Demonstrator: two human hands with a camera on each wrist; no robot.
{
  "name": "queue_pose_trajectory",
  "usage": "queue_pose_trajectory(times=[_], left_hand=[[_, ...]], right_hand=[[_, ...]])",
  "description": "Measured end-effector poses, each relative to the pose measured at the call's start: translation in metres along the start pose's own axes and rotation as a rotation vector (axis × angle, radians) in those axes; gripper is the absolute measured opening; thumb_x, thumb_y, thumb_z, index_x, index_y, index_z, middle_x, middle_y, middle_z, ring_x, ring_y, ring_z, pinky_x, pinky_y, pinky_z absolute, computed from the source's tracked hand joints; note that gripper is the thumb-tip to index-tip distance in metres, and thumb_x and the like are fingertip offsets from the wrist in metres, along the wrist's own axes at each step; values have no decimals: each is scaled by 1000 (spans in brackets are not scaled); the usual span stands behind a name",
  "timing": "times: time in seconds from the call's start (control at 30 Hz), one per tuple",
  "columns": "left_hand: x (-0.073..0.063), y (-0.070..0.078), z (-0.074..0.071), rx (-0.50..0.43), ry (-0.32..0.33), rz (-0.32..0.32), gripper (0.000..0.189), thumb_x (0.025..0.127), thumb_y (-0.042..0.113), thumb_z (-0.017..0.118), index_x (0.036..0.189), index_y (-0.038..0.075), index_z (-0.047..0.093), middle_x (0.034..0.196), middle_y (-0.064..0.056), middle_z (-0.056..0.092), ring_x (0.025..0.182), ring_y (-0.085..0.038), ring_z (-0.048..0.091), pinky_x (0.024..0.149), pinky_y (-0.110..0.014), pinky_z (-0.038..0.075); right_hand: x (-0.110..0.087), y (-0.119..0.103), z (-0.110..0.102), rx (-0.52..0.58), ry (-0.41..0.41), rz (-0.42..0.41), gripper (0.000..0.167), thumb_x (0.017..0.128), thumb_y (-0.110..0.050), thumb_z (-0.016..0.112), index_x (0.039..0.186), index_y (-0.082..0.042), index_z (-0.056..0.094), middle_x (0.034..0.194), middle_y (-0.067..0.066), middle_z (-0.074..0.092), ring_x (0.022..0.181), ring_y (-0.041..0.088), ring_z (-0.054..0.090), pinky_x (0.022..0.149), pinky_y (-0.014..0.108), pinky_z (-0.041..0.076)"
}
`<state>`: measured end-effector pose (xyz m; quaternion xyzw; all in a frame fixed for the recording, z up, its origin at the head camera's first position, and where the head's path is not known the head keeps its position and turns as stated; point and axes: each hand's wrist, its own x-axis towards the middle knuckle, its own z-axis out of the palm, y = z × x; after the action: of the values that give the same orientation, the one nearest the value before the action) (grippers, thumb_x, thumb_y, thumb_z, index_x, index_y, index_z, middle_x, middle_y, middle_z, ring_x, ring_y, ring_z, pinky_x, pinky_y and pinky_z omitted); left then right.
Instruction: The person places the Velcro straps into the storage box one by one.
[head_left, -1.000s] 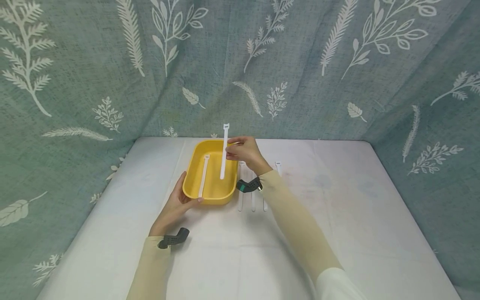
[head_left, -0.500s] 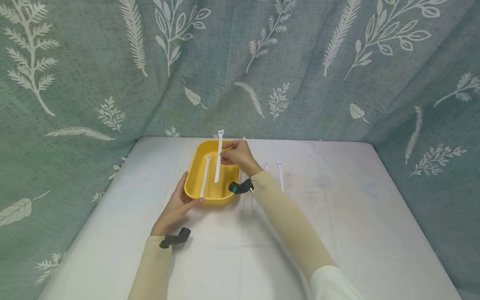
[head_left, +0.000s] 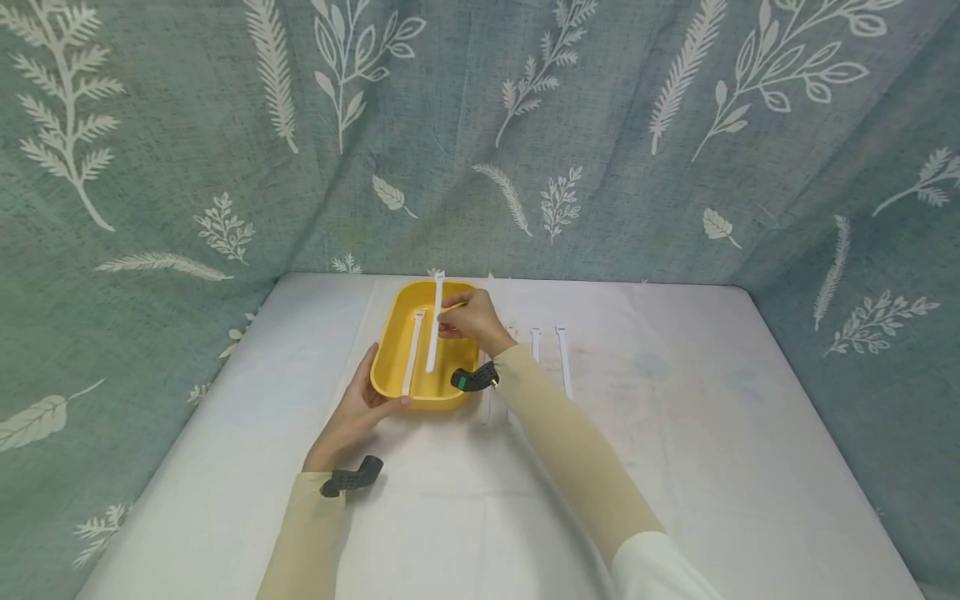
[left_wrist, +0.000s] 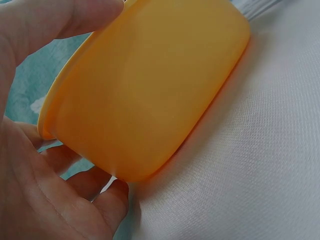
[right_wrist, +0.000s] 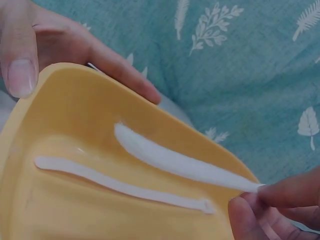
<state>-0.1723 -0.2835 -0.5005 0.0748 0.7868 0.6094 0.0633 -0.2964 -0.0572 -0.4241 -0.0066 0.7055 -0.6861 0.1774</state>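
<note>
Teal fabric with white leaf prints (head_left: 450,125) hangs behind and beside a white cloth-covered table (head_left: 712,417). Near the table's far edge is a yellow, round-cornered rectangular tray (head_left: 435,403). The left hand (head_left: 358,412) grips its near left corner, thumb at the rim, fingers round the side. The right hand (head_left: 472,321) pinches a slim white slot-headed strap (head_left: 434,333) over the tray's interior. A second white strap (head_left: 412,354) lies inside, left of the first. Further white straps (head_left: 565,362), partly hidden, lie right of the tray.
</note>
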Motion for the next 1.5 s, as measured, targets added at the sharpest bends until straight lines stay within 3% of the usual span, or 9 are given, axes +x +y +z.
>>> queue_pose_trajectory(times=[0.13, 0.27, 0.53, 0.67, 0.87, 1.0, 1.17, 1.5], left_hand=[[-1, 0, 0, 7, -1, -7, 115, 93, 22, 79, 167, 27, -9, 176, -7, 11, 160, -33, 25, 130, -43, 28], [-2, 2, 0, -6, -8, -15, 116, 92, 22, 80, 167, 29, -9, 176, -4, 11, 160, -30, 25, 129, -37, 29], [-3, 3, 0, -23, -20, -12, 116, 92, 22, 80, 167, 30, -9, 176, -1, 12, 160, -28, 26, 127, -24, 32], [-3, 3, 0, -29, -22, -11, 116, 92, 22, 80, 167, 27, -9, 176, -2, 13, 160, -28, 26, 128, -28, 31], [-3, 3, 0, -40, -21, 5, 116, 92, 18, 79, 167, 22, -9, 176, -7, 12, 159, -32, 27, 129, -37, 30], [-3, 2, -1, -32, -21, 18, 115, 93, 16, 79, 167, 19, -9, 175, -10, 12, 159, -35, 28, 129, -39, 31], [-2, 2, -1, -18, -20, 18, 115, 93, 16, 78, 167, 18, -9, 175, -10, 14, 158, -35, 29, 128, -40, 31], [-2, 1, -1, -18, -18, 12, 115, 92, 17, 79, 167, 17, -8, 175, -9, 14, 159, -35, 28, 129, -44, 29]], right_hand=[[2, 3, 4, -20, 14, 4, 30, 93, 5, 70, 122, 8, 65, 93, 18, 72, 67, 17, 71, 78, 35, 69], [5, 6, 8, -43, 20, 12, 28, 93, 6, 69, 121, 7, 66, 101, 25, 75, 64, 16, 70, 74, 34, 69], [6, 9, 16, -88, 36, 10, 28, 92, 7, 69, 119, 8, 65, 81, 16, 70, 63, 18, 68, 89, 49, 67], [7, 11, 20, -116, 56, 1, 27, 90, 7, 69, 118, 9, 66, 80, 17, 70, 66, 23, 70, 89, 52, 66], [8, 16, 25, -167, 73, -9, 30, 90, 9, 68, 119, 13, 65, 95, 29, 74, 84, 41, 77, 87, 51, 67], [8, 17, 28, -179, 81, -8, 29, 90, 9, 67, 119, 14, 65, 101, 32, 74, 93, 44, 77, 88, 52, 67], [7, 17, 30, -189, 90, -17, 24, 89, 10, 67, 113, 13, 65, 97, 32, 74, 93, 45, 77, 87, 53, 67], [13, 22, 32, -268, 106, 44, 22, 88, 8, 67, 110, 8, 69, 84, 24, 76, 79, 38, 78, 78, 47, 69]])
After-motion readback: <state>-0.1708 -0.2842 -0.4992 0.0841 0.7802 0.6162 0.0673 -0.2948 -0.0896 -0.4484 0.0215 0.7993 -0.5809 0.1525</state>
